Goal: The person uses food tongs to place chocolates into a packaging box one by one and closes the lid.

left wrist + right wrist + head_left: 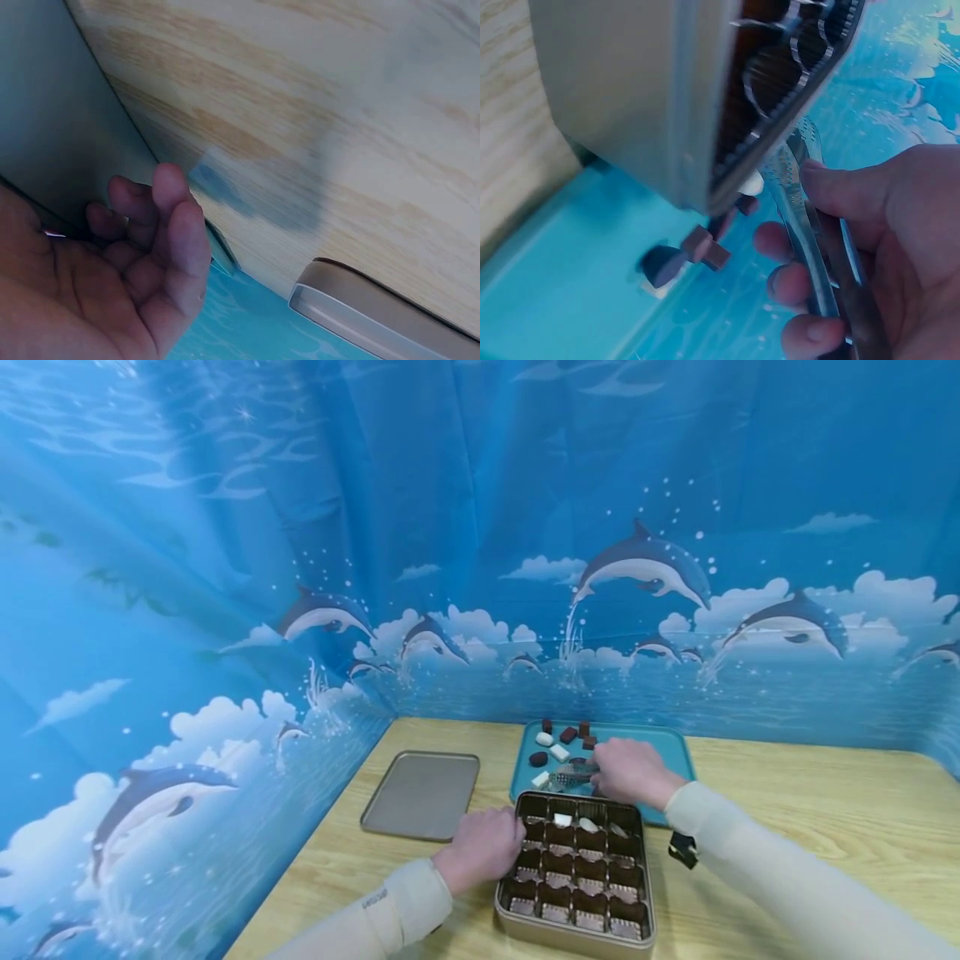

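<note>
My right hand [632, 768] holds metal tongs [814, 240] with perforated tips, thumb on one arm and fingers curled round the other. In the head view the tongs lie low over a teal tray [663, 743], their tips beside a white piece [541, 780]; whether they grip anything I cannot tell. A bronze-coloured tin [570, 941] with a dark brown divided insert stands in front of that tray. White pieces [562, 819] sit in its far row. Against the tin's left side is my left hand [486, 846], its fingers loosely bent and holding nothing in the left wrist view [150, 277].
More chocolate-like pieces, dark brown [568, 734] and white [558, 752], are scattered on the teal tray's left half. A flat grey-brown tray [423, 793] lies to the left on the wooden table [810, 810]. A dolphin-printed curtain [480, 527] hangs behind and at the left.
</note>
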{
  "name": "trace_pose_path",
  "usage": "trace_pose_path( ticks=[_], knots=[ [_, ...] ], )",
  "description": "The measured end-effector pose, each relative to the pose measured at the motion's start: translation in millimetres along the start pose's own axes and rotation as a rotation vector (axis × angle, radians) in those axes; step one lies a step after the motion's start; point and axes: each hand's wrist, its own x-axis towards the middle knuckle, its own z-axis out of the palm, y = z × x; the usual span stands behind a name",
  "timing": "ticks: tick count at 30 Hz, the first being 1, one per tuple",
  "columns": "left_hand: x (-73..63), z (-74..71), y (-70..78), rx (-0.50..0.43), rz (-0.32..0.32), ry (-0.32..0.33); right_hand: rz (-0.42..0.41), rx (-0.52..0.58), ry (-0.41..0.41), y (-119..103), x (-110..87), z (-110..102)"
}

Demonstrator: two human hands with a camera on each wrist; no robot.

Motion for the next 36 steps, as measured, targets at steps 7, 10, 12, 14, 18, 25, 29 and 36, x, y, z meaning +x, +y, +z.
trace_pose_path(
  ticks=[7,10,12,14,18,25,29,36],
  knots=[
    [0.9,-2.2,-2.7,0.013,0.003,0.001,-0.018,0.017,0.04,-1.5,-4.8,-15.9],
    [1.2,-3.1,-3.3,0.016,-0.004,0.005,-0.027,0.001,-0.024,-2.9,-2.7,-17.2],
    [1.6,-2.5,-3.6,0.019,-0.008,0.007,-0.019,0.009,-0.073,-3.9,-0.4,-16.2],
    [1.7,-1.8,-3.6,0.017,-0.005,0.012,-0.02,0.013,-0.099,-4.6,2.6,-14.1],
    [1.4,0.2,-3.0,0.01,-0.005,0.007,-0.036,0.016,-0.119,-6.6,7.8,-10.2],
    [0.4,0.3,-0.3,0.012,0.003,0.02,-0.047,-0.042,-0.195,-7.5,15.2,-13.9],
    [-0.1,-0.5,0.2,0.011,0.001,0.026,-0.051,-0.045,-0.226,-10.2,18.1,-15.6],
    [-0.6,0.2,0.4,0.015,0.009,0.039,-0.079,-0.108,-0.199,-15.7,16.3,-11.6]
  ],
)
